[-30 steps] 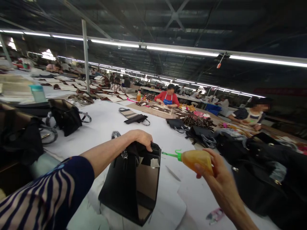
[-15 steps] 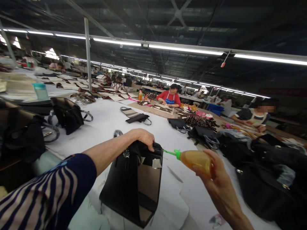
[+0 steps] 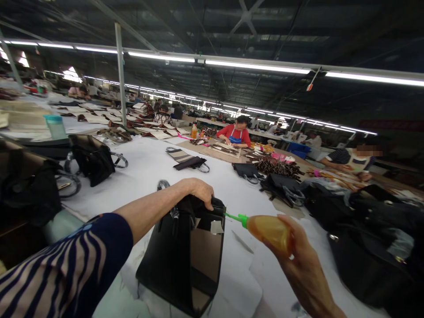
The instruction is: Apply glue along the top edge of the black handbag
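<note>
A black handbag [image 3: 165, 260] stands on the white-covered table in front of me, its open side showing a beige lining and a small pale patch. My left hand [image 3: 202, 193] grips the bag's upper edge, thumb pressed down on it and the other fingers hidden behind. My right hand [image 3: 294, 240] is wrapped round a squeeze bottle [image 3: 266, 229] of amber liquid, held tilted with its green nozzle pointing left. The nozzle's tip is at the bag's top right edge, close to my left thumb; whether it touches I cannot tell.
More black bags stand at the left [image 3: 92, 159] and lie heaped at the right [image 3: 361, 247]. A flat bag piece with handles [image 3: 188, 159] lies beyond my hands. A teal-lidded cup [image 3: 55, 127] is at far left. Two co-workers sit across the table among strips of material.
The bottle's nozzle has dipped slightly lower along the bag's edge, and my right hand has shifted down a little with it. My left hand keeps its hold on the bag.
</note>
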Action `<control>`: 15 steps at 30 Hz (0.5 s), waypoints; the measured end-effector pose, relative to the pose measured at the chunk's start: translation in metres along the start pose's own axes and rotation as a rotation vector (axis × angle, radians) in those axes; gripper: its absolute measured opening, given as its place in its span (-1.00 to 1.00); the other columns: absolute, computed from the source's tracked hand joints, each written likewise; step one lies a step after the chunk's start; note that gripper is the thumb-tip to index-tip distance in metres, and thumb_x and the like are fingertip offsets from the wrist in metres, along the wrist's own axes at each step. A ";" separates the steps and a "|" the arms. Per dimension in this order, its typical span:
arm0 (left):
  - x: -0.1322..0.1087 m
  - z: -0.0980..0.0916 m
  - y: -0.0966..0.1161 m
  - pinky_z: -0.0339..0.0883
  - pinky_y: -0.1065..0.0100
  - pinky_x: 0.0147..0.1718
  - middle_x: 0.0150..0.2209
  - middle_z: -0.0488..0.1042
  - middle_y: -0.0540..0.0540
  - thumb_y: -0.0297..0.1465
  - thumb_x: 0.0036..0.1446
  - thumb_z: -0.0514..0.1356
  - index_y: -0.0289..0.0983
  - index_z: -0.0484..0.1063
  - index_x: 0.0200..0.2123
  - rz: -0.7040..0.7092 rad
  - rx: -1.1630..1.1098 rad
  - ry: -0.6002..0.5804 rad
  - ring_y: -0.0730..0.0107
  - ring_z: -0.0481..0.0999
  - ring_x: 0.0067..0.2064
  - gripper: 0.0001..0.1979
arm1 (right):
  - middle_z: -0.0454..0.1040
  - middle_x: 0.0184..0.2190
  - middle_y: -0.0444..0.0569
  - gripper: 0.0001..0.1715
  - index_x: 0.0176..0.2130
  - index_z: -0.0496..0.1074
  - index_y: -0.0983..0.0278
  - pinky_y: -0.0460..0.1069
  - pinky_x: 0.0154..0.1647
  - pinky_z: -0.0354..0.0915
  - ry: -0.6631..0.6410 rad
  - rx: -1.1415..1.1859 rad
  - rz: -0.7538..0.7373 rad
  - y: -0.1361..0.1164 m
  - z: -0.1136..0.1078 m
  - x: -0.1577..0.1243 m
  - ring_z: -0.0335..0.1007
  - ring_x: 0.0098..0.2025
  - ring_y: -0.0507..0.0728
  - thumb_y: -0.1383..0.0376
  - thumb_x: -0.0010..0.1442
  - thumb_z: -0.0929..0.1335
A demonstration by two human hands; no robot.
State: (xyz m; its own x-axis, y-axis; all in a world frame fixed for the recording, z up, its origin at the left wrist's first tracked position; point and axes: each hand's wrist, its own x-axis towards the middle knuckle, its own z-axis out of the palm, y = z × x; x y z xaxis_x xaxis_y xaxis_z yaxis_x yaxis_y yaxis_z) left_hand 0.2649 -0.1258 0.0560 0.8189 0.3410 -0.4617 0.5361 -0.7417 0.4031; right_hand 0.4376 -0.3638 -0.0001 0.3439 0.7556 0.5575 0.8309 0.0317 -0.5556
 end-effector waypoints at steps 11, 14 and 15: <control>0.001 0.000 0.002 0.36 0.38 -0.33 -0.35 0.56 -0.07 -0.26 -0.13 0.21 -0.32 0.53 -0.27 -0.022 0.022 -0.031 0.30 0.49 -0.35 -0.66 | 0.28 -0.02 0.01 -0.43 0.06 0.15 0.15 0.16 -0.01 0.19 0.032 0.052 0.015 0.001 0.004 0.005 0.26 -0.06 0.26 0.04 0.12 0.33; 0.001 0.000 0.002 0.36 0.38 -0.33 -0.37 0.56 -0.05 -0.26 -0.14 0.22 -0.30 0.53 -0.30 -0.033 0.025 -0.026 0.30 0.49 -0.35 -0.68 | 0.26 0.02 0.01 -0.44 0.06 0.15 0.14 0.16 0.02 0.16 0.013 0.065 0.027 0.005 0.005 -0.001 0.24 -0.02 0.27 0.04 0.12 0.33; 0.001 0.000 0.002 0.36 0.39 -0.34 -0.37 0.56 -0.05 -0.26 -0.14 0.22 -0.30 0.53 -0.30 -0.036 0.026 -0.027 0.30 0.49 -0.35 -0.68 | 0.26 0.02 0.01 -0.43 0.06 0.15 0.15 0.16 0.02 0.16 0.007 0.072 0.041 0.005 0.005 -0.002 0.24 -0.02 0.27 0.03 0.12 0.33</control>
State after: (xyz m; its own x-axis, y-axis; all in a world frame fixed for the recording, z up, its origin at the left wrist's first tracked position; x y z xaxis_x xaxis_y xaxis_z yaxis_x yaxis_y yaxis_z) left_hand 0.2667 -0.1269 0.0563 0.7931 0.3521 -0.4969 0.5592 -0.7444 0.3650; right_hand 0.4390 -0.3620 -0.0076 0.3803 0.7526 0.5375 0.7825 0.0480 -0.6208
